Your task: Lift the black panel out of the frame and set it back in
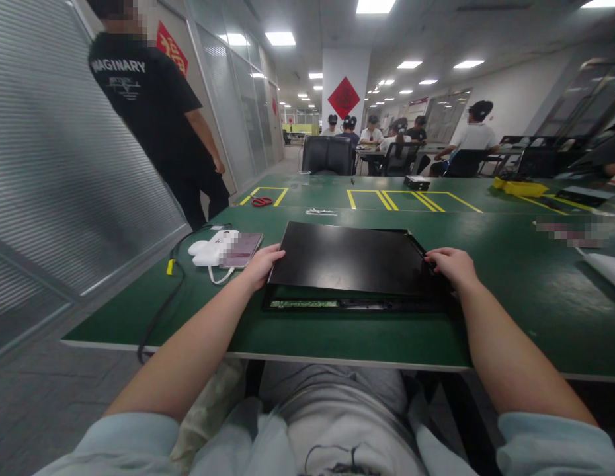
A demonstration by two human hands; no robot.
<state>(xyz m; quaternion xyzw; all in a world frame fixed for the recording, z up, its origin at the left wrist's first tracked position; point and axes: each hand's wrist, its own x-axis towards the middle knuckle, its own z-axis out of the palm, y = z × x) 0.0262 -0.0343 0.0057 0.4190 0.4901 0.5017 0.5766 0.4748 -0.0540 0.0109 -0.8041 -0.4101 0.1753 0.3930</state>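
Above the green surface (pixel 337 344), a panel (pixel 347 258) is being held over a frame (pixel 411 306).
Its long axis is running left to right, dark face pointing up, near edge leaving the frame's circuit strip (pixel 303 304) exposed. The left hand (pixel 262 266) is gripping its left end; the right hand (pixel 453 266) is touching the right edge, its grip unclear.

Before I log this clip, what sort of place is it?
Probably an open-plan office used as a workroom: green table, black chair and horizontal blinds point that way.
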